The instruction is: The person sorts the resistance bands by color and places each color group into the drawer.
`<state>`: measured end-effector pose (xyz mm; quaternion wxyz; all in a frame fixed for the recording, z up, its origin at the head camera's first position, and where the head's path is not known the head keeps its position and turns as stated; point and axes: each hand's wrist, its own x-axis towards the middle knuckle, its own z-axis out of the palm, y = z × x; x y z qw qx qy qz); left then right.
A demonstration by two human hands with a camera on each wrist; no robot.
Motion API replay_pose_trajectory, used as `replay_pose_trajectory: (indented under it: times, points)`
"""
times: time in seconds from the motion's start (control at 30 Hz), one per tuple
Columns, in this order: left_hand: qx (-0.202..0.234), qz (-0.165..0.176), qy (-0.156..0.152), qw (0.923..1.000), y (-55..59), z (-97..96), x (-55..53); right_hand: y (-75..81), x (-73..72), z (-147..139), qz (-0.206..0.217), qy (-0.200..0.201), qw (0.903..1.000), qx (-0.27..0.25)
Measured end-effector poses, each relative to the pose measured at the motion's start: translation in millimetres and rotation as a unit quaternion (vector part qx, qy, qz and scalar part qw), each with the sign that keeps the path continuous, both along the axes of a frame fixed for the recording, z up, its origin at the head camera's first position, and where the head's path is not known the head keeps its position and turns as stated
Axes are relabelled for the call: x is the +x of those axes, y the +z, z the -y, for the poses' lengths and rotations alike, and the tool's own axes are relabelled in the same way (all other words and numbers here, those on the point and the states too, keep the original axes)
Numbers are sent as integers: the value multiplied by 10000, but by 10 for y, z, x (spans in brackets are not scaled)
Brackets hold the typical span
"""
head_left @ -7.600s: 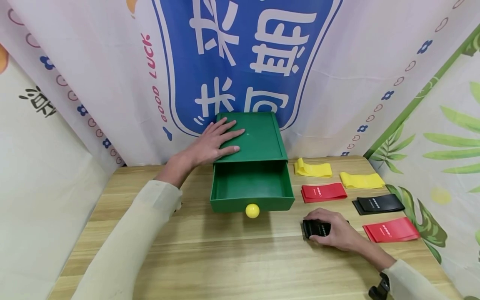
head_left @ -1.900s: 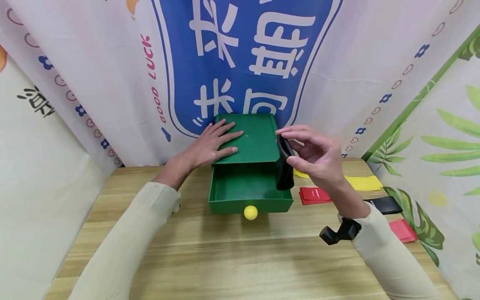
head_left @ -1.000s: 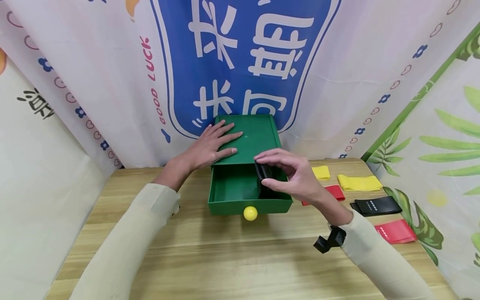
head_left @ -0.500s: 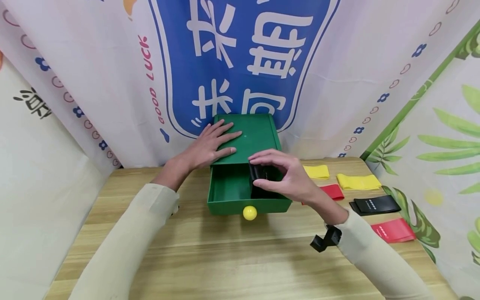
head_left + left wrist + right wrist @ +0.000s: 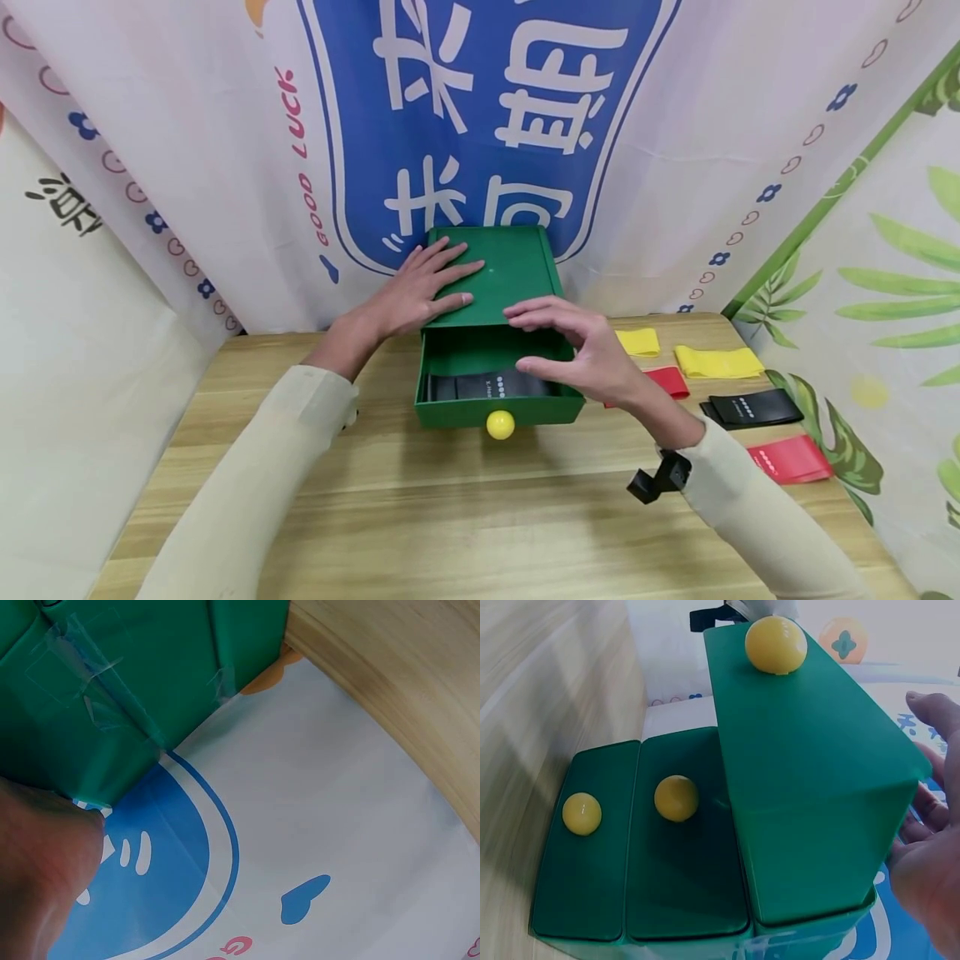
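Observation:
A green drawer box point(image 5: 517, 271) stands at the back of the table, its top drawer point(image 5: 450, 414) pulled out by a yellow round knob point(image 5: 500, 425). Inside that drawer, along the front wall, lies a folded black resistance band point(image 5: 476, 385) with white print. My right hand point(image 5: 588, 354) hovers over the drawer's right side, thumb and fingers spread apart and holding nothing. Flat on top of the box rests my left hand point(image 5: 420, 292), fingers spread. The right wrist view shows the pulled-out drawer from outside, with the right hand point(image 5: 934, 825) beside its rim.
Right of the box lie more folded bands: two yellow point(image 5: 718, 362), two red point(image 5: 791, 460) and one black point(image 5: 753, 408). Two lower drawers point(image 5: 686, 885) are closed, each with a yellow knob. A printed curtain point(image 5: 637, 208) hangs directly behind the box.
My right hand picked the black band up from the table, carried it left into the drawer and has let go; the band now lies flat inside. The left hand stayed on the box.

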<state>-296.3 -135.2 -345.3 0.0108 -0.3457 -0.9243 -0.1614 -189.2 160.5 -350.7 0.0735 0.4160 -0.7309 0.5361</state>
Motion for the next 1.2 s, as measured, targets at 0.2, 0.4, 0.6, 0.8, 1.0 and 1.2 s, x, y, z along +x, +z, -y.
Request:
replay_pose_trajectory:
  times: [0.2,0.4,0.6,0.8,1.0,1.2]
  points:
    - [-8,12,11,10000,1,-9,6,-13,-3,-122,106,-40,9999,34]
    - [21,20,-16,10000,-11,-14,5,-35,9,-288,81,-278,9995,87]
    - [74,33,-52,10000,-19,-13,7,-80,9,-505,24,-545,9984,147]
    - [117,29,-67,9999,-19,-5,7,-120,-15,-717,-128,-673,9976,48]
    - [100,8,-67,9999,-22,-5,-1,-159,-32,-936,-181,-841,9963,54]
    - [83,-35,-58,9999,-13,3,-9,-226,-27,-1162,-10,-1008,9944,315]
